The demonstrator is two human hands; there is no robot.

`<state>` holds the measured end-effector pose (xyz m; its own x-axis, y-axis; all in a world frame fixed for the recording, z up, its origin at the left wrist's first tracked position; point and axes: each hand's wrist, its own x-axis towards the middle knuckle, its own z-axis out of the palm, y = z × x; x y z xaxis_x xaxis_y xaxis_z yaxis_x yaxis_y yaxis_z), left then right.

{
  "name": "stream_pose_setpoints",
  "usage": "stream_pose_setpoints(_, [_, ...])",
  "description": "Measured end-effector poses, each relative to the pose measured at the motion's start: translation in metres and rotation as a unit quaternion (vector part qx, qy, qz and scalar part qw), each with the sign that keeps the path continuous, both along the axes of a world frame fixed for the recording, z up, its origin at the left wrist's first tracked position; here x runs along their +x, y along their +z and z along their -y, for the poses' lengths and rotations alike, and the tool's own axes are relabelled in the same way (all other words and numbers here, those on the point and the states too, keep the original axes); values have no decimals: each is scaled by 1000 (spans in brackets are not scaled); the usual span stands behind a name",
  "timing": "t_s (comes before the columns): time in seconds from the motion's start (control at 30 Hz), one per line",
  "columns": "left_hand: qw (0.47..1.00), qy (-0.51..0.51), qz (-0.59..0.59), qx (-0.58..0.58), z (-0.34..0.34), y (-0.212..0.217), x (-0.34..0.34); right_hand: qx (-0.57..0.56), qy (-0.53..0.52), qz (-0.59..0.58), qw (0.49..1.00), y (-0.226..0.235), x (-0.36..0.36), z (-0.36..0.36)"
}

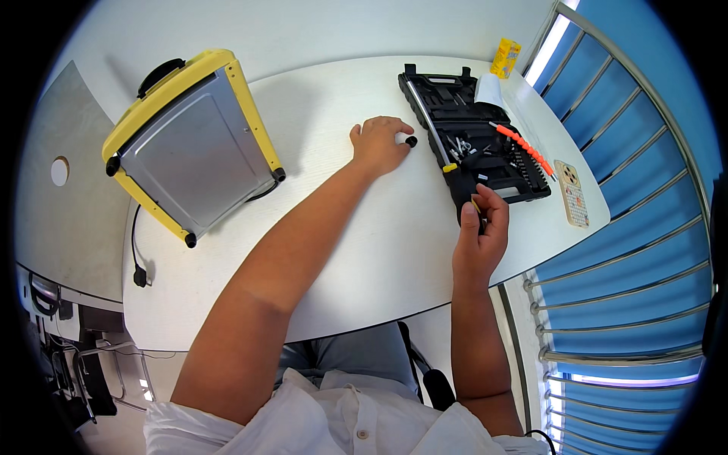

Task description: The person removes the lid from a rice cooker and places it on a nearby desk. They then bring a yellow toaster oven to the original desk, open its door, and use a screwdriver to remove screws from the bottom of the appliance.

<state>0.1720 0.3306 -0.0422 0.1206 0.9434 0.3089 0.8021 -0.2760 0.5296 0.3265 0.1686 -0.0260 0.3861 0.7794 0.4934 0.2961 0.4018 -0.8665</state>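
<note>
Over the table's middle, my left hand (381,145) rests palm down, thumb and index finger closing around a small black rubber foot (411,142). My right hand (483,235) grips the handle end of a long screwdriver (459,186) with a black handle, a yellow collar and a silver shaft. That shaft points away from me, along the left edge of an opened black tool case (497,171). Sockets, bits and small loose parts lie in the case. To the left stands a yellow-framed appliance (199,148), its grey metal panel facing me and black feet at visible corners.
An orange flexible shaft (523,150) lies across the case's right side, near a white cylindrical object (488,89). Further right is a patterned phone (572,193); a yellow carton (506,58) stands at the back. The appliance's plug (139,275) lies at left. Metal railings (618,284) border the right.
</note>
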Motion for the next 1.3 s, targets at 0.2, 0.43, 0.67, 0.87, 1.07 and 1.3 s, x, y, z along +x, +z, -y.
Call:
stream_pose_setpoints(0.2, [999,-15,13,30,7,5,5,-6,4,-11,1000,0,-1,0])
stream_pose_setpoints(0.43, [995,-29,43,84,5,0,3,4,-1,0,1000,-1,0,0])
stream_pose_setpoints(0.67, [989,-48,107,91,6,1,0,4,3,-5,1000,0,0,2])
stream_pose_setpoints(0.87, [992,-20,43,116,9,1,2,6,-2,-3,1000,0,-1,1])
stream_pose_setpoints(1.07, [989,-31,-24,142,8,-3,6,14,0,3,1000,1,-1,1])
stream_pose_setpoints(1.3, [991,-26,-23,128,9,-5,5,2,4,-10,1000,1,-2,2])
